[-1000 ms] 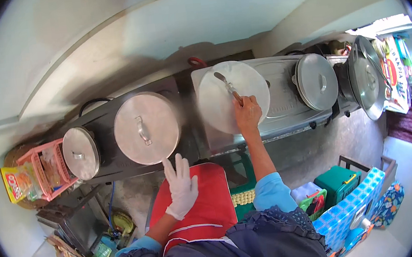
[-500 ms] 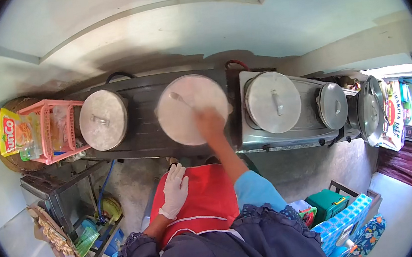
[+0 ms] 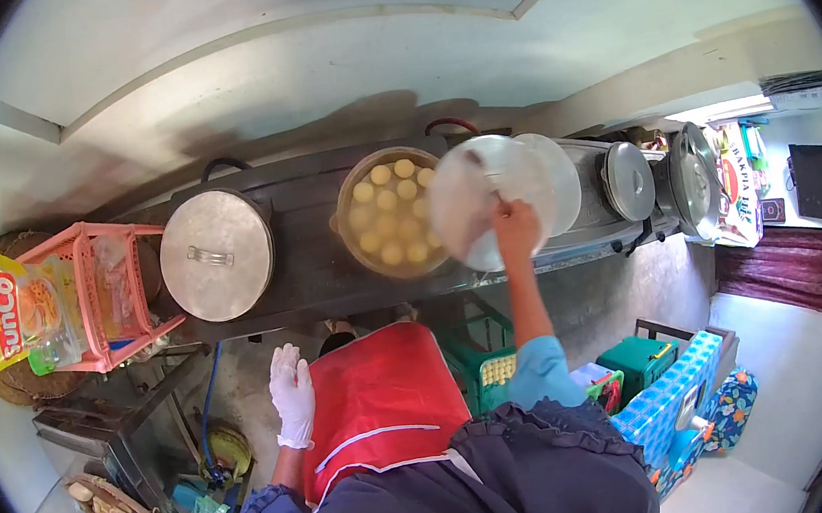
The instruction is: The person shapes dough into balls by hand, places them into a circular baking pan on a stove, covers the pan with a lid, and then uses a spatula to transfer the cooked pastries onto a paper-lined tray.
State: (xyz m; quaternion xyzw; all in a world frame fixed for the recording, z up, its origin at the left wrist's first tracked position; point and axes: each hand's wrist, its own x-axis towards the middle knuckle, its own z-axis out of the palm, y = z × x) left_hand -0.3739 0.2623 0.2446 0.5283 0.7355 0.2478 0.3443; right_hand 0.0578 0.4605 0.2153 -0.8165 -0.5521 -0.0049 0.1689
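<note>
My bare right hand grips a round metal lid by its handle, holding it tilted and blurred by motion. The lid hangs just right of a round pan and partly overlaps another lidded pot. Uncovered in the pan, several pale yellow round balls sit close together; some look hazy. My left hand, in a white glove, rests in the air beside the red apron, fingers stretched out and holding nothing.
A lidded pot stands on the dark stove's left, next to a pink basket. More lidded pots line the right. Below are a metal stand at left, a green crate and a teal box at right.
My right hand has lifted the lid off the middle pan and carried it right, uncovering the balls. My left hand has shifted left off the apron. The whole view has turned slightly.
</note>
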